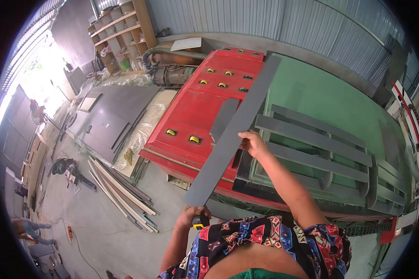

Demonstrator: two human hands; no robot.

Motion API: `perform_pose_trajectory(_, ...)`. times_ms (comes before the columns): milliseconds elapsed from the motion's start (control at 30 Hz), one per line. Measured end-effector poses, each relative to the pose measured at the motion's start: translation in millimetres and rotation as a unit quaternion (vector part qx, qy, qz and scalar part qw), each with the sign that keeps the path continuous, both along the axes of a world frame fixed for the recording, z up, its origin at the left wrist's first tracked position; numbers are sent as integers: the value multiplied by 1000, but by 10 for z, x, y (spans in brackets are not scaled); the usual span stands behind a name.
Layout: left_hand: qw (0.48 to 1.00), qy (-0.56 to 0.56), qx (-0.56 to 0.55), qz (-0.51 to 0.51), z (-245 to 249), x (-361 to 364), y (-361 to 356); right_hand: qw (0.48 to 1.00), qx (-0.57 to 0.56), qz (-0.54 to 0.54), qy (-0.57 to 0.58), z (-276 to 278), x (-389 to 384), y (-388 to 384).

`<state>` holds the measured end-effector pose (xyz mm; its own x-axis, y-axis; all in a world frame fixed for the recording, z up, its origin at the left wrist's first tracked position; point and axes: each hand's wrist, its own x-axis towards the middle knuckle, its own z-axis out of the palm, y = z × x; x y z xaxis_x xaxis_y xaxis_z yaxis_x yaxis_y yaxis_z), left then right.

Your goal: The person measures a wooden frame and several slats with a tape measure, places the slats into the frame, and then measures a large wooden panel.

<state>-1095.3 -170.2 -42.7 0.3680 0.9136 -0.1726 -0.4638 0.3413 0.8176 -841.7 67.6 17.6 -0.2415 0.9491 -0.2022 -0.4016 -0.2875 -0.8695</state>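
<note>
Right hand [252, 143] raised, fingers pinching grey board [233, 132], left hand [193, 217] low, fingers curled round tape measure [200, 221]

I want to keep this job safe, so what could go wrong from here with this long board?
The left hand has a tape measure as well as the near end of the board, so either might slip. The board's far part passes close to the slatted frame; a swing right could knock it. Loose strips on the floor could trip someone stepping left.
</note>
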Motion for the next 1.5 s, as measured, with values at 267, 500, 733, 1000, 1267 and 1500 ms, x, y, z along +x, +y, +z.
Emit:
perform_pose_trajectory(267, 988, 8, -57, 141, -45, -55, -188, 992, -91, 82, 37, -439, -1016, 338)
perform_pose_trajectory(500, 978, 55, -90, 181, 65, -160, -151, 977, -165, 133, 2, -614, -1419, 577)
perform_pose_trajectory(733, 981, 74, -50, 171, -20, -279, 22, 974, -192, 122, -20, -645, -1513, 664)
perform_pose_trajectory(1000, 981, 18, -45, 186, -84, -404, 418, 970, -125, 146, -149, -377, -1329, 722)
perform_pose_trajectory(1267, 987, 1, -65, 145, -466, -939, 908, 946, -122, 201, -225, -600, -856, 342)
perform_pose_trajectory(1500, 989, 97, -72, 83, -1002, -1004, 835, 931, -185, 246, -198, -888, -600, -162)
